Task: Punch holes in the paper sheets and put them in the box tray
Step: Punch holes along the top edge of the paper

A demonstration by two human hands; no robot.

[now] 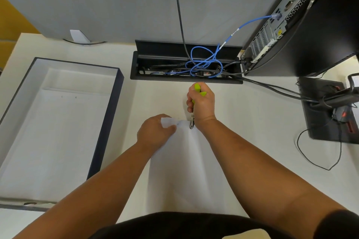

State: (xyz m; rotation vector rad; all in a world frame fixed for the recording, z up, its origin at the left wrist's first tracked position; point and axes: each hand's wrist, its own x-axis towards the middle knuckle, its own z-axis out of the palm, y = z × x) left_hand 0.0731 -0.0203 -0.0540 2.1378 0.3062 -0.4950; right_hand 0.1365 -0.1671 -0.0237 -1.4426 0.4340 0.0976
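Observation:
A white paper sheet [186, 169] lies on the table in front of me. My left hand [155, 132] pinches its far left corner and lifts it slightly. My right hand [202, 103] is closed around a hole punch [198, 91] with lime-green handles. The punch's metal jaws point down and sit over the far edge of the sheet. The dark-rimmed box tray [108, 122] stands to the left, with punched white sheets lying inside it.
An open cable well [186, 64] with blue and black cables sits just beyond my hands. A computer tower [291, 25] and a monitor base [326, 110] with loose wires take up the right side. A grey partition [97, 2] rises behind the table.

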